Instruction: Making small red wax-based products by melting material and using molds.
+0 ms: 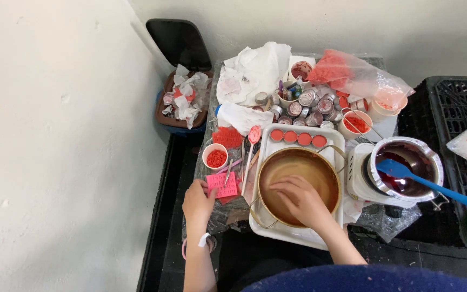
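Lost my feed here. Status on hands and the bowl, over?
Right hand down inside gold bowl, fingers spread. Left hand touching pink mould. Blue spatula rests in wax pot beside.

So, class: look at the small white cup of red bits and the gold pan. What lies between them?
In the head view, between the white cup and the gold pan lies a long spoon, its pink-coated bowl pointing away, beside a thin pink stick.

Left hand (pixel 197 204) rests curled, its grip loose; right hand (pixel 300 201) reaches forward, fingers spread downward.
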